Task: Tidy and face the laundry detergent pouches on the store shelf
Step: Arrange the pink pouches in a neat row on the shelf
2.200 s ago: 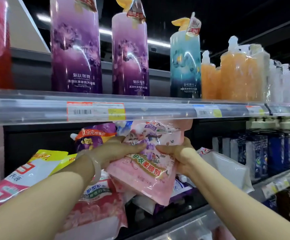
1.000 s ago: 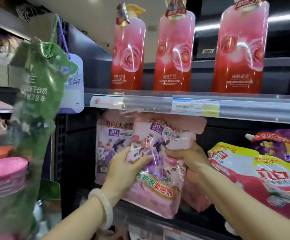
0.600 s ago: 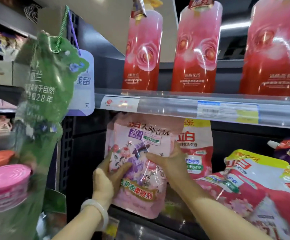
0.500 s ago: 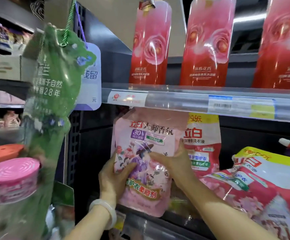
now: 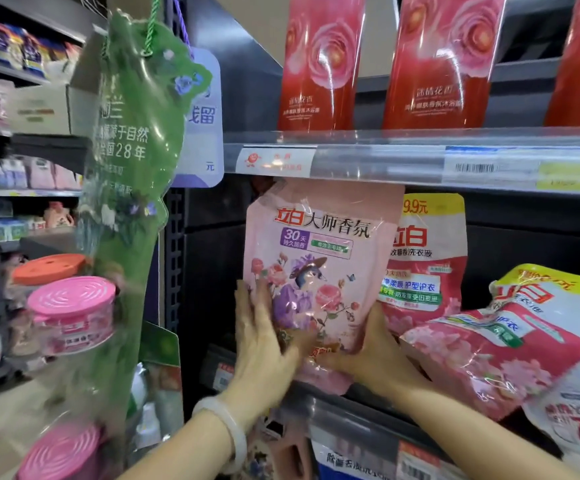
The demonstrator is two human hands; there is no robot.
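Note:
A pink floral detergent pouch stands upright and faces front at the left end of the lower shelf. My left hand lies flat with straight fingers against its lower left side. My right hand grips its lower right corner. Right behind it stands a red and white pouch with a yellow price top. Further right, a red and white pouch leans over on its side, with another one partly hidden below it.
Tall red rose bottles stand on the upper shelf, whose rail sits just above the pink pouch. A green hanging pack with pink air-freshener tubs dangles close on the left. Price labels line the shelf edge.
The pink pouch went from the shelf's middle to its left end and now stands straighter. Both hands slid down to its lower part, and my left fingers flattened against it.

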